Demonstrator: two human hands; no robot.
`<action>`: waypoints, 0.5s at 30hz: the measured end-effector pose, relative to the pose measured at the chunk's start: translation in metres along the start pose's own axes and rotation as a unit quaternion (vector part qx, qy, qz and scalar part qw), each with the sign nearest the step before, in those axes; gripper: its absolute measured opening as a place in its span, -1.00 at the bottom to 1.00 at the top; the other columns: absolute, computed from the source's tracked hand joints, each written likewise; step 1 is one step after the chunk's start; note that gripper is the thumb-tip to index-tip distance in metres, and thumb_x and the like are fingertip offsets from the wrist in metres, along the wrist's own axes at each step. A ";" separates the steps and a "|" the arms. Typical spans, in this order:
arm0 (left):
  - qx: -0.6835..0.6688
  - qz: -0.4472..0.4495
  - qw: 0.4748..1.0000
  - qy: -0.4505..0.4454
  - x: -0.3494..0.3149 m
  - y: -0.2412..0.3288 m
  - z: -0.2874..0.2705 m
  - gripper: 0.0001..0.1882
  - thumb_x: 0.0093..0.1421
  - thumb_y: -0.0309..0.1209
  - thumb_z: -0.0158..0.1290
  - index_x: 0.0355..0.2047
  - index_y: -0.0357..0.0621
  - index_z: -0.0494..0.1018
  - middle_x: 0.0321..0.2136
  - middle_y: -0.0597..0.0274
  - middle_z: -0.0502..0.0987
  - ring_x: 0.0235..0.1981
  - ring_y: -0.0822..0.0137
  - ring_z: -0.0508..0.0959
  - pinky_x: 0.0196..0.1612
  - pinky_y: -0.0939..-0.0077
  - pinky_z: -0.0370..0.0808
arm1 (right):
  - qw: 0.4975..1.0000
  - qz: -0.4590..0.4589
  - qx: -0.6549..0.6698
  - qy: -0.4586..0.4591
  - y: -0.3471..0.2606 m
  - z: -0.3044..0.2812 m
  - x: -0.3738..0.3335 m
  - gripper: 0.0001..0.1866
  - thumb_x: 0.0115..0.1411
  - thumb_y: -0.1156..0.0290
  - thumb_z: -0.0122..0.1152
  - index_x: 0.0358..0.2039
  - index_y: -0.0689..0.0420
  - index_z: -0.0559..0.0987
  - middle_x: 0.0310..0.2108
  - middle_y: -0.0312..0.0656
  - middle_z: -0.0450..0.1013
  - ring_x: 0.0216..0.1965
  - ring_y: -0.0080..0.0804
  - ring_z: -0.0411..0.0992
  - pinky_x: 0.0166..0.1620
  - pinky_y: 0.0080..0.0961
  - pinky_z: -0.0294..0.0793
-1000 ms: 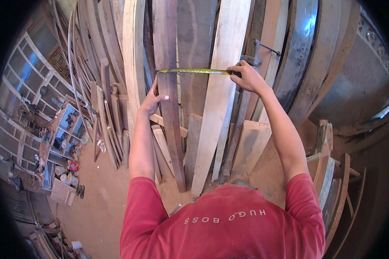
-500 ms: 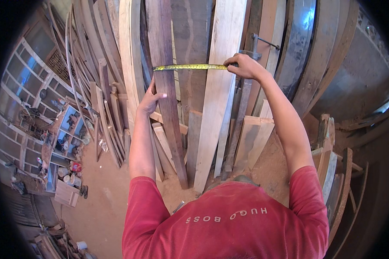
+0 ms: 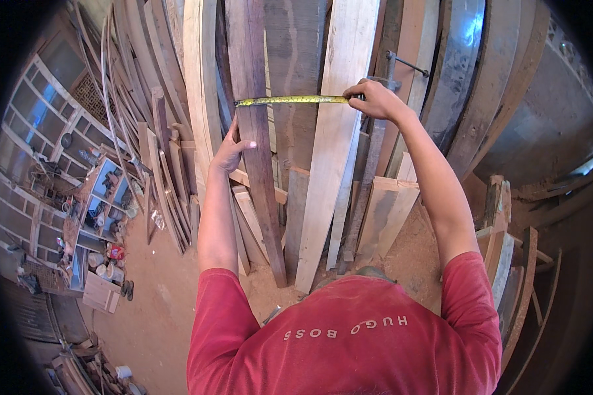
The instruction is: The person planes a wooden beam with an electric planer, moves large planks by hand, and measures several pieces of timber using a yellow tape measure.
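Note:
A yellow tape measure blade (image 3: 296,100) stretches level across two leaning planks. Its left end reaches the left edge of the dark reddish-brown plank (image 3: 252,164). My left hand (image 3: 226,154) grips this plank's edge just below the blade, thumb over the front face. The other end of the tape measure is in my right hand (image 3: 377,100), closed around it at the right edge of the pale plank (image 3: 331,151); my fingers hide most of what they hold. Between the two planks, a wide grey-brown board (image 3: 295,59) stands farther back.
More boards lean at the left (image 3: 201,79) and right (image 3: 464,66). A metal clamp (image 3: 390,72) with a crossbar stands past my right hand. Short wood pieces (image 3: 389,210) rest low down. Cluttered shelves (image 3: 102,191) and lattice frames (image 3: 29,118) are far left, above a dusty floor (image 3: 151,296).

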State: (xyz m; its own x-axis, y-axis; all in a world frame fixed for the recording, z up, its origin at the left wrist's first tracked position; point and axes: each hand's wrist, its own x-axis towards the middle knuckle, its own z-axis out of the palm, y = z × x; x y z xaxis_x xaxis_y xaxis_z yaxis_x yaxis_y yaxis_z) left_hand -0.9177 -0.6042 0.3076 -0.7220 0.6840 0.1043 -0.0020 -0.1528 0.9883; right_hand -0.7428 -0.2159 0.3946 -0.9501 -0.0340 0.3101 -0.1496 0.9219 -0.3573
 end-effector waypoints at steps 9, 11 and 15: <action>0.000 0.000 1.000 -0.001 -0.003 0.001 -0.001 0.29 -0.19 -0.54 0.35 0.51 -0.01 -0.17 0.39 0.20 0.16 0.35 0.23 0.24 0.38 0.31 0.16 | 0.999 0.022 -0.027 0.026 -0.006 -0.003 -0.002 -0.61 0.17 0.16 0.13 -0.05 -0.04 0.69 -0.06 0.08 0.52 0.00 0.03 0.50 0.11 -0.16 0.48; 0.001 0.000 1.000 -0.001 -0.004 0.000 -0.002 0.29 -0.19 -0.54 0.35 0.51 -0.01 -0.17 0.39 0.20 0.16 0.35 0.23 0.24 0.38 0.30 0.16 | 0.999 0.024 -0.026 0.023 -0.009 -0.002 -0.002 -0.62 0.17 0.16 0.14 -0.05 -0.04 0.69 -0.08 0.09 0.53 -0.01 0.04 0.50 0.10 -0.16 0.49; 0.014 -0.006 1.000 -0.003 -0.001 -0.003 -0.002 0.30 -0.17 -0.49 0.39 0.51 -0.02 -0.18 0.40 0.19 0.14 0.36 0.23 0.23 0.40 0.30 0.15 | 0.999 -0.004 -0.026 0.024 0.004 0.000 -0.001 -0.64 0.16 0.17 0.16 -0.09 -0.03 0.70 -0.13 0.13 0.54 -0.07 0.07 0.52 0.04 -0.16 0.51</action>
State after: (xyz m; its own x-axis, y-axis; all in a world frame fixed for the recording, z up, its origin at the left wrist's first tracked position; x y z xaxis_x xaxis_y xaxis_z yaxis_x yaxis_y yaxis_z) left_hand -0.9181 -0.6058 0.3038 -0.7173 0.6905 0.0936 0.0086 -0.1255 0.9921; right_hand -0.7428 -0.2117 0.3930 -0.9342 -0.0238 0.3559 -0.1418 0.9403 -0.3094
